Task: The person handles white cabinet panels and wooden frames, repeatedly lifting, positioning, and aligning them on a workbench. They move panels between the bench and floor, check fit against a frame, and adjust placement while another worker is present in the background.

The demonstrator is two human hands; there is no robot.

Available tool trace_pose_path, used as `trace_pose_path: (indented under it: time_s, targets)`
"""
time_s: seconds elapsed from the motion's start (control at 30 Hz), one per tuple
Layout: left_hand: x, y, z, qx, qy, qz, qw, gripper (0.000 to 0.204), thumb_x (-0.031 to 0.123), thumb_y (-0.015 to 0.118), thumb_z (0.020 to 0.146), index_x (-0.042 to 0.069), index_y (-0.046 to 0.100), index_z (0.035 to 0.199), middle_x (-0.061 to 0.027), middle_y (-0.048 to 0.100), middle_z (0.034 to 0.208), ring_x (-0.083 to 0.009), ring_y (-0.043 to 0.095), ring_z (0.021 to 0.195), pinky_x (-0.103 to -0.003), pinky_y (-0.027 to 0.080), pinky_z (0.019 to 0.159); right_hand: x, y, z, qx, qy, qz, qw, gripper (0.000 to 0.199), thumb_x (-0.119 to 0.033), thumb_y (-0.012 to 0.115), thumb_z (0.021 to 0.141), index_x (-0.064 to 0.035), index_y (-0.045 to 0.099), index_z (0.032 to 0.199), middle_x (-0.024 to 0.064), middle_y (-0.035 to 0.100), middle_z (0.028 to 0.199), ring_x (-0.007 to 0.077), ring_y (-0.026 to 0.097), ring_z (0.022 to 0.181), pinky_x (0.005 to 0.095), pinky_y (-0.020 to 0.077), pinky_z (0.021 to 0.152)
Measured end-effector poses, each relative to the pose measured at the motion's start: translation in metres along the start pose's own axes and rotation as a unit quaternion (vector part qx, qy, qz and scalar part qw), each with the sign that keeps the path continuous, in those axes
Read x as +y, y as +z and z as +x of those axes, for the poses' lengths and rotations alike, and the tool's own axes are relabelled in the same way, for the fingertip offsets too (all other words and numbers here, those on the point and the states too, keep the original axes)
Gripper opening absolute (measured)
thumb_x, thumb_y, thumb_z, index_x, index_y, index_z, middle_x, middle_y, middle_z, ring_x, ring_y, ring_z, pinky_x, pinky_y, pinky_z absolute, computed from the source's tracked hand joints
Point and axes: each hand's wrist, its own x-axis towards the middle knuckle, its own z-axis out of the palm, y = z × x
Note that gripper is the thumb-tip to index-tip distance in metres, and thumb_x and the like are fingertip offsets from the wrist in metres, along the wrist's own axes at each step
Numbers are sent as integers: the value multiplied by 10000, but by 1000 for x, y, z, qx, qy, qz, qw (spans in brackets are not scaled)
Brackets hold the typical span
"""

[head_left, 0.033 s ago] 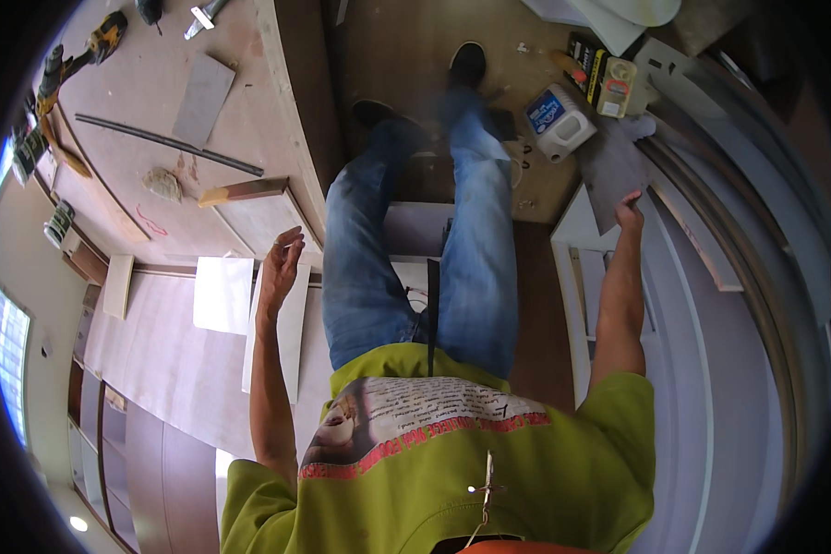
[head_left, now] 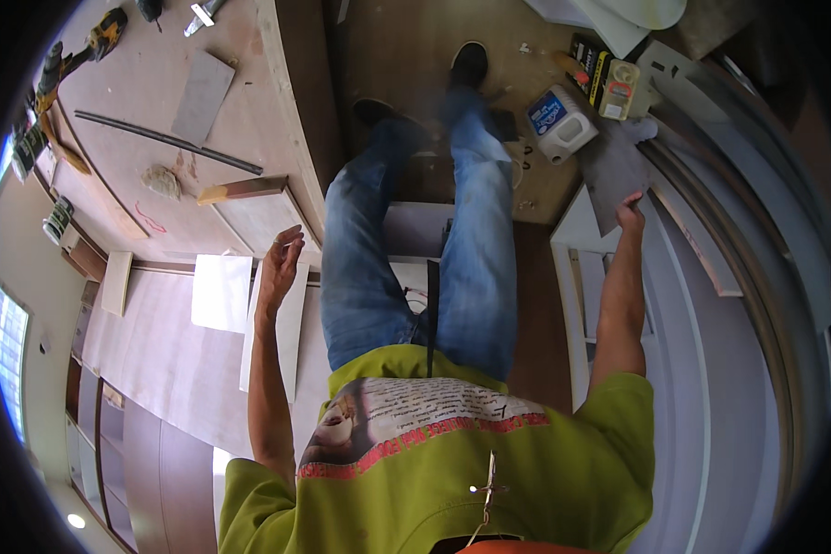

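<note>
My right hand (head_left: 630, 212) is closed on the near edge of a thin grey panel (head_left: 611, 166), its thumb and fingertips at that edge. The panel is over the far corner of a pale open-fronted cabinet piece (head_left: 577, 305). Beside it on the floor is a white plastic jug (head_left: 568, 134) with a blue label. My left hand (head_left: 282, 263) is raised with loosely bent fingers apart and nothing in them. Close to it are a white narrow board (head_left: 291, 342) and a small frame-like panel with a wood edge (head_left: 258, 217).
On the left workbench (head_left: 203, 185) lie a dark rod (head_left: 168, 143), a grey offcut (head_left: 203, 97), a crumpled lump (head_left: 161, 182) and power tools (head_left: 106, 35). Small boxes (head_left: 619, 90) sit past the jug. Long curved-looking boards (head_left: 739, 185) line the right side.
</note>
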Motion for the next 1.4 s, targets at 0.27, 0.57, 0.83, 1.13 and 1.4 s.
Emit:
trace_pose_path:
  time_s: [0.27,0.57,0.83,1.13,1.4]
  targets:
    - [-3,17,23,-6,-20,6,1000,367,245,511,1040,28,548,1334,-162,654,1219,-222,626,1107,-331,482,939,28,28,8,-4,8,11,1000,399,-118,296,1023,65,610,1187,175,704,998,300,718,812,371,636,686]
    - [-3,26,33,23,15,-24,999,353,203,518,1032,16,545,1331,-158,636,1237,-223,628,1096,-350,489,952,64,11,-48,-16,-134,-163,977,474,-224,390,1034,16,346,1441,213,552,1303,367,608,1138,485,561,939]
    - [182,101,20,116,369,-96,917,383,106,677,860,47,599,1231,-169,553,1344,-352,502,1276,-459,389,1071,296,-78,-261,-315,-159,-681,642,562,-355,518,1006,-50,353,1448,174,474,1415,314,550,1232,431,449,1040]
    - [116,71,25,196,197,-232,932,603,464,375,1012,104,377,1496,-180,390,1523,-287,364,1419,-524,188,1172,440,-98,-541,-584,170,-542,580,798,-642,346,977,-100,235,1553,138,287,1586,314,278,1457,456,200,1189]
    - [194,-18,-72,89,372,-540,750,638,464,231,1062,46,235,1544,-133,258,1598,-258,237,1471,-384,181,1191,525,-144,-507,-680,-135,-693,198,633,-434,305,1035,-26,304,1519,174,306,1572,316,270,1452,418,190,1187]
